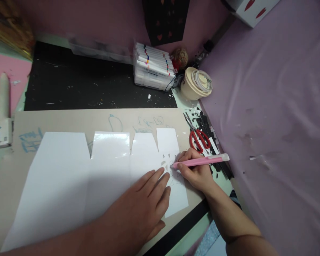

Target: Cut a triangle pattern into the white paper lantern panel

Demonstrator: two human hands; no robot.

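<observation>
At lower centre, the left hand (146, 199) lies flat, its fingers slightly spread, on a creased white paper sheet with four tabs (109, 177) stretching from lower left to centre. Right of centre, the right hand (198, 174) pinches a slim pink pen-shaped tool (194, 162), tip at small triangular cutouts. Beyond lie red-handled metal scissors (194, 137), then, upper centre, white markers in a clear plastic case (153, 62).

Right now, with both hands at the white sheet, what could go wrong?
If the pink pen-like tool slips, it might catch the left hand, whose fingertips lie near its tip. The white sheet could tear between its small, closely set openings. The right hand might nudge the red-handled scissors close beside it.
</observation>
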